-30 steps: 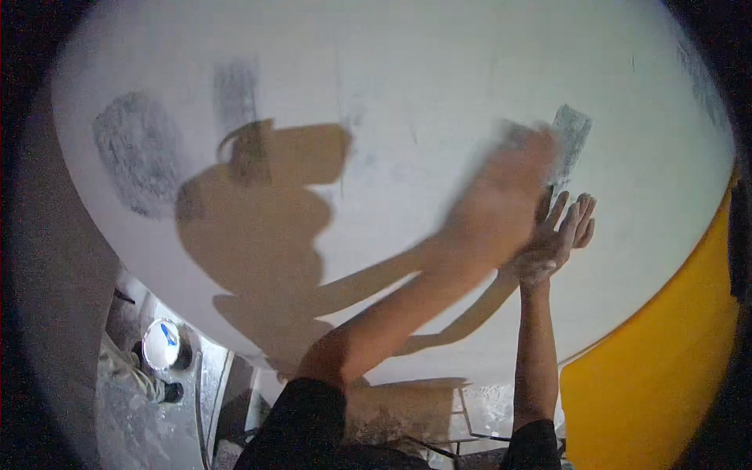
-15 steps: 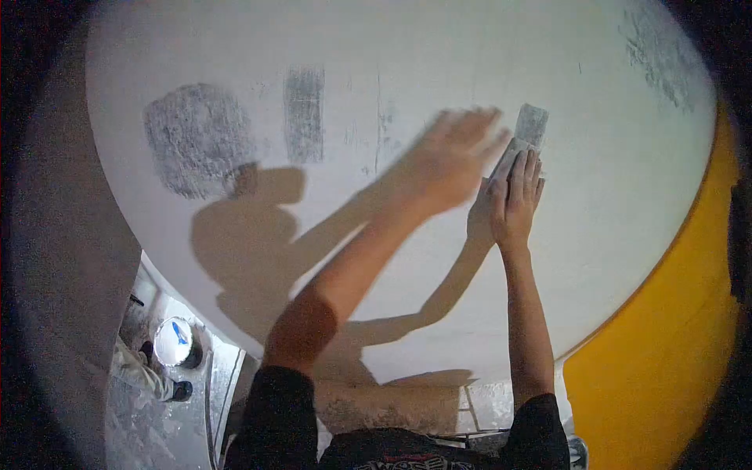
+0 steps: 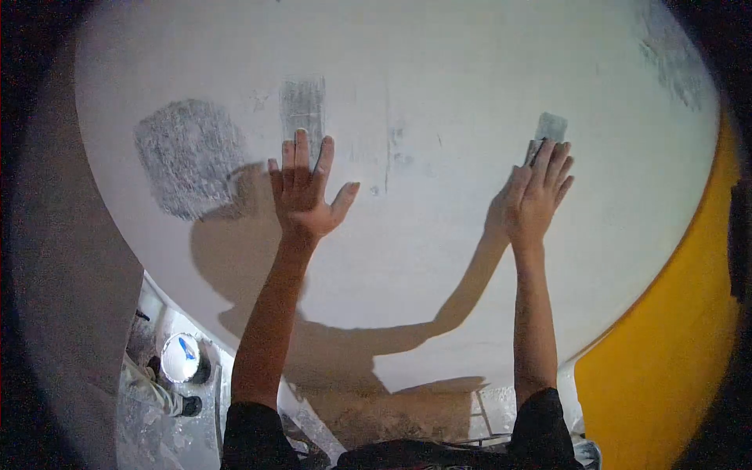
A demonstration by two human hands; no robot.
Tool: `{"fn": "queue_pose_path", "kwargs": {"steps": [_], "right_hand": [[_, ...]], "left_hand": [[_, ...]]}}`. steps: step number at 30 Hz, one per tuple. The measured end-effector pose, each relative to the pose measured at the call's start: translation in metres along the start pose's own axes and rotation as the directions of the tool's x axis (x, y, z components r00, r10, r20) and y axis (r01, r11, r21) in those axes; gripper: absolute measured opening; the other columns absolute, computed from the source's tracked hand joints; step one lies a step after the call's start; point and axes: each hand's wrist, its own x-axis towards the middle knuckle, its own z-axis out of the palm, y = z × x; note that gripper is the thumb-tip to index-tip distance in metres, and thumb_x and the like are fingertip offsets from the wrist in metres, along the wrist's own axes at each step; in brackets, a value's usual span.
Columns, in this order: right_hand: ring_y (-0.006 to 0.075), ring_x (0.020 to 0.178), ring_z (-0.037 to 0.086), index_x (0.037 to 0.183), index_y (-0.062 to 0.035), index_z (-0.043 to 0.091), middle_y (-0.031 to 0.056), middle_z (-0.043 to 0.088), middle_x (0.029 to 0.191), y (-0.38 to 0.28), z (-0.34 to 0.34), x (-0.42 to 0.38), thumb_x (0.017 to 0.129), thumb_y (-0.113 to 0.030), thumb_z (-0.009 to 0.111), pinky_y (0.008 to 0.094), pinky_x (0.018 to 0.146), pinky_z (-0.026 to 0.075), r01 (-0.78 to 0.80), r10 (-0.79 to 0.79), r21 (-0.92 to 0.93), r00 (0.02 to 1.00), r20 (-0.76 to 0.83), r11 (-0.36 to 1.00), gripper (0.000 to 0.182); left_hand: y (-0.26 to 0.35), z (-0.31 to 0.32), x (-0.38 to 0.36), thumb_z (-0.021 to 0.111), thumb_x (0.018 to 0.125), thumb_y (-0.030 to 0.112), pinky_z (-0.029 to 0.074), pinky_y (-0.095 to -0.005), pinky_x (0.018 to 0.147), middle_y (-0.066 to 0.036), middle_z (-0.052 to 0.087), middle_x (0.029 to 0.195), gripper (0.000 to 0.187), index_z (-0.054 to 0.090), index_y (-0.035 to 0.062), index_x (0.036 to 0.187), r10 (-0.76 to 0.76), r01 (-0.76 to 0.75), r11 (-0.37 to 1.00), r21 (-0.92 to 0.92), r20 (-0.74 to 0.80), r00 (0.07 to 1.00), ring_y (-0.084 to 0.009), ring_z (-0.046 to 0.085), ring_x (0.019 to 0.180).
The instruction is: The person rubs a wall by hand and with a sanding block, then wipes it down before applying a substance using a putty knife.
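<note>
A broad white wall panel (image 3: 439, 258) fills most of the view, with rough grey patches on it. My left hand (image 3: 305, 188) lies against it with fingers spread wide, over the lower part of an upright grey strip (image 3: 303, 98). My right hand (image 3: 539, 188) rests flat on the panel further right, fingers stretched out and slightly apart. It covers the lower part of a small grey patch (image 3: 553, 125); a dark edge shows beside the fingers, and what lies under the palm is hidden. No tool shows in either hand.
A large grey patch (image 3: 192, 157) marks the panel's left side. At lower left stands a white bucket (image 3: 180, 368) with something blue in it, beside another person's leg (image 3: 153, 392). A yellow wall (image 3: 650, 368) borders the panel on the right. My shadow falls across the panel.
My left hand, blurred near the right hand before, has swung left onto the grey strip. My right hand stays at the small patch, with its fingers a little more spread. The view has shifted slightly.
</note>
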Motion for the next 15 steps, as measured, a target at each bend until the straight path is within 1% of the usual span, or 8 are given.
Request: {"fn": "queue_pose_path", "kwargs": {"steps": [2, 4, 7, 8, 10, 12, 14, 15], "right_hand": [[0.0397, 0.136, 0.014, 0.142, -0.0068, 0.026, 0.0183, 0.019, 0.148, -0.005, 0.010, 0.014, 0.095, -0.029, 0.034, 0.0536, 0.109, 0.011, 0.038, -0.041, -0.046, 0.996, -0.076, 0.998, 0.052], [0.0324, 0.138, 0.012, 0.140, -0.0059, 0.030, 0.0146, 0.023, 0.147, -0.030, 0.012, 0.030, 0.095, -0.021, 0.034, 0.0443, 0.112, 0.010, 0.092, -0.083, 0.048, 0.984, -0.155, 0.995, 0.048], [0.0340, 0.133, 0.028, 0.131, -0.0042, 0.044, 0.0173, 0.038, 0.139, -0.129, 0.016, 0.032, 0.085, -0.012, 0.049, 0.0447, 0.109, 0.020, 0.224, -0.197, 0.179, 0.968, -0.155, 0.958, 0.047], [0.0335, 0.128, 0.037, 0.125, -0.0039, 0.049, 0.0173, 0.042, 0.135, -0.157, 0.021, 0.029, 0.082, -0.010, 0.051, 0.0451, 0.106, 0.026, 0.242, -0.242, 0.209, 0.970, -0.028, 0.947, 0.043], [0.0328, 0.124, 0.042, 0.122, -0.0034, 0.051, 0.0171, 0.045, 0.133, -0.192, 0.026, 0.011, 0.083, -0.009, 0.051, 0.0456, 0.103, 0.032, 0.446, -0.471, 0.441, 0.880, -0.058, 0.779, 0.039], [0.0311, 0.121, 0.045, 0.122, -0.0041, 0.051, 0.0160, 0.048, 0.129, -0.171, 0.020, 0.015, 0.083, -0.009, 0.049, 0.0447, 0.102, 0.034, 0.476, -0.504, 0.414, 0.862, -0.045, 0.776, 0.039], [0.0300, 0.120, 0.046, 0.123, -0.0054, 0.049, 0.0136, 0.049, 0.129, -0.127, 0.020, 0.026, 0.083, -0.009, 0.047, 0.0454, 0.100, 0.035, 0.530, -0.558, 0.406, 0.828, -0.057, 0.744, 0.041], [0.0319, 0.124, 0.043, 0.123, -0.0054, 0.050, 0.0155, 0.045, 0.133, -0.100, 0.006, 0.025, 0.083, -0.010, 0.049, 0.0467, 0.102, 0.033, 0.480, -0.490, 0.181, 0.872, 0.014, 0.859, 0.041]], "left_hand": [[0.001, -0.002, 0.002, 0.064, 0.075, 0.046, 0.026, -0.0621, 0.097, -0.023, 0.030, 0.141, 0.074, 0.037, 0.0167, 0.137, -0.033, 0.036, 0.999, -0.040, 0.054, 0.998, -0.0436, 0.032, 0.125], [0.000, -0.001, 0.002, 0.061, 0.077, 0.045, 0.023, -0.0610, 0.099, -0.023, 0.029, 0.142, 0.073, 0.035, 0.0146, 0.138, -0.022, 0.025, 0.998, -0.052, 0.048, 0.999, -0.0428, 0.031, 0.127], [-0.014, 0.009, -0.012, 0.052, 0.081, 0.047, 0.017, -0.0583, 0.104, -0.021, 0.027, 0.144, 0.071, 0.033, 0.0102, 0.139, -0.022, 0.026, 0.999, -0.042, 0.097, 0.995, -0.0406, 0.027, 0.131], [-0.018, 0.015, -0.015, 0.046, 0.083, 0.049, 0.013, -0.0567, 0.106, -0.020, 0.026, 0.145, 0.071, 0.032, 0.0078, 0.139, -0.047, 0.049, 0.999, -0.010, 0.143, 0.989, -0.0393, 0.025, 0.133], [-0.017, 0.013, -0.012, 0.040, 0.084, 0.052, 0.010, -0.0557, 0.107, -0.019, 0.025, 0.146, 0.073, 0.031, 0.0064, 0.140, -0.087, 0.098, 0.991, -0.093, 0.111, 0.990, -0.0380, 0.022, 0.134], [-0.010, 0.012, -0.010, 0.034, 0.084, 0.055, 0.007, -0.0546, 0.108, -0.018, 0.024, 0.146, 0.076, 0.029, 0.0049, 0.140, -0.117, 0.136, 0.974, -0.183, 0.113, 0.987, -0.0368, 0.020, 0.136], [-0.011, 0.009, -0.007, 0.032, 0.083, 0.059, 0.009, -0.0554, 0.108, -0.018, 0.024, 0.146, 0.079, 0.029, 0.0060, 0.141, -0.052, 0.057, 0.997, -0.051, 0.093, 0.994, -0.0373, 0.022, 0.135], [-0.010, 0.009, -0.006, 0.032, 0.083, 0.059, 0.009, -0.0554, 0.108, -0.018, 0.024, 0.146, 0.079, 0.029, 0.0060, 0.141, -0.052, 0.057, 0.997, -0.049, 0.090, 0.995, -0.0373, 0.022, 0.135]]}}
